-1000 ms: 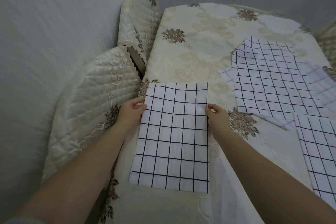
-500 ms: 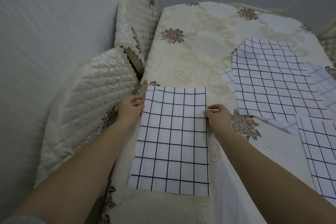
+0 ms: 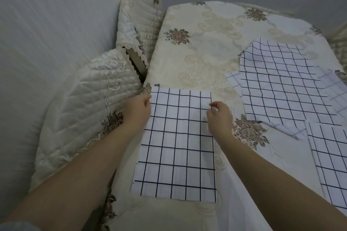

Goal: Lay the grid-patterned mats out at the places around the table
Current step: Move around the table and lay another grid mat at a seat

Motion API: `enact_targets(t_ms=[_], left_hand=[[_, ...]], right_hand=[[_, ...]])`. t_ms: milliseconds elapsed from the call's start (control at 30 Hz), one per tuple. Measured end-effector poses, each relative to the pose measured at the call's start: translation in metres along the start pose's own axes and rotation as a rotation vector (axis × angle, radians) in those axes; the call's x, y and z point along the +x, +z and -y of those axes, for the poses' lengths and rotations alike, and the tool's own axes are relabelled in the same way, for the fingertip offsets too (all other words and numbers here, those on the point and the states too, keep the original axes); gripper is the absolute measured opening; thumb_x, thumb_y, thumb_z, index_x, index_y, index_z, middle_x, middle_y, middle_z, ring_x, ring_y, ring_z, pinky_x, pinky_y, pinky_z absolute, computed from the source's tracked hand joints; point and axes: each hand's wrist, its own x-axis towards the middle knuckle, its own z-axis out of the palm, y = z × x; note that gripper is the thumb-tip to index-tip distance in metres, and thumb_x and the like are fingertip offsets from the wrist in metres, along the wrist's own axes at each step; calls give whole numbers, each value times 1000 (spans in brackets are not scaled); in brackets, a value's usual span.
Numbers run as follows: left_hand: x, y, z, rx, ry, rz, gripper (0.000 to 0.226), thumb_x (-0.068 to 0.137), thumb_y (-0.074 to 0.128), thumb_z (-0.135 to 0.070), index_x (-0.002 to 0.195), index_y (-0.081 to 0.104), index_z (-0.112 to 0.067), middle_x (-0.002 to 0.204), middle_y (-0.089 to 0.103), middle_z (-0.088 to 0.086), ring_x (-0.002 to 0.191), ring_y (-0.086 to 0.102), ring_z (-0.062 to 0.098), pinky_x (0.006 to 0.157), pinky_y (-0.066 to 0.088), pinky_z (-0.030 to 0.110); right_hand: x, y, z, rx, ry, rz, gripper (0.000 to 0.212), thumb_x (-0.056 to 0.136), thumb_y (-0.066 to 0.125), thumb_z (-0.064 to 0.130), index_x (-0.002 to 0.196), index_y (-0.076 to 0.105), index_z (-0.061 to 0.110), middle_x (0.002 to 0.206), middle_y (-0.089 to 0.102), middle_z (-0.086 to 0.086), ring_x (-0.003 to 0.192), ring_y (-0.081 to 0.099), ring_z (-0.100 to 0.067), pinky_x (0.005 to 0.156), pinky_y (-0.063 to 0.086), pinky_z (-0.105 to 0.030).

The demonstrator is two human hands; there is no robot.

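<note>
A white mat with a black grid lies flat at the near left place on the table, its near edge hanging toward me. My left hand pinches its left edge near the far corner. My right hand pinches its right edge near the far right corner. A loose pile of more grid mats sits spread at the middle right of the table. Another single grid mat lies at the right edge of view.
The table wears a cream cloth with brown flowers. Two chairs with quilted cream covers stand against its left side, one near and one farther back. A grey wall runs close on the left and behind.
Both hands have shifted slightly along the mat's side edges while holding it; the mat stays at the same place, and my right fingers now curl onto its right edge.
</note>
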Motion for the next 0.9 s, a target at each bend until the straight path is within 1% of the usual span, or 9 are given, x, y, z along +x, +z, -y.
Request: enact_targets(t_ms=[33,100,167,267,367,433,533,667,900], left_hand=[[-1,7,-3,61,86,34,32,93,49,-7,122,63,-5,126,63,10,119,57,24,101,40,28],[-3,24,-10,189,247,153,35,95,45,-6,128,58,-3,143,49,10,138,37,23,112,24,27],[-2,43,-15,334,369,270,38,97,41,-8,132,53,-3,149,40,11,145,23,26,115,17,33],[1,65,-23,477,406,322,41,99,35,-16,139,43,-10,153,32,9,147,13,27,118,10,39],[-2,79,-25,499,377,339,44,102,29,-25,146,32,-20,158,23,6,148,7,24,119,2,42],[-6,83,-20,556,383,316,47,103,24,-31,149,24,-26,160,17,3,149,4,22,119,-1,43],[-8,82,-10,634,369,245,52,100,16,-44,151,18,-31,161,13,-1,149,2,20,119,-1,46],[-7,80,-8,646,295,230,62,97,18,-53,152,11,-25,162,6,2,149,-2,20,119,-1,46],[-18,61,7,631,142,206,73,95,17,-56,153,2,-15,161,-4,7,148,-10,22,120,-3,44]], right_hand=[[-1,7,1,-56,-76,47,30,93,45,10,121,56,9,130,54,-7,112,53,-21,88,40,-27],[0,24,3,-227,-236,176,37,96,41,9,132,48,5,149,38,-10,139,32,-23,111,25,-30],[3,41,3,-393,-370,253,43,97,37,11,140,39,5,156,26,-12,146,15,-26,118,14,-36],[6,57,3,-573,-428,270,48,101,32,20,147,28,8,159,16,-10,148,5,-27,120,5,-41],[7,65,1,-614,-403,281,51,103,24,28,151,18,12,161,8,-7,149,-1,-27,120,-1,-41],[7,69,-3,-648,-389,261,53,103,20,32,152,13,14,161,4,-5,149,-3,-26,120,-4,-41],[7,69,-11,-721,-326,239,59,100,14,43,153,2,20,161,-6,-5,148,-8,-22,120,-6,-43],[6,61,-17,-766,-250,197,72,95,11,57,152,-5,17,161,-9,-7,148,-10,-21,119,-7,-45],[-7,35,-35,-766,-170,188,75,95,10,59,151,-9,14,161,-11,-4,148,-13,-18,119,-10,-47]])
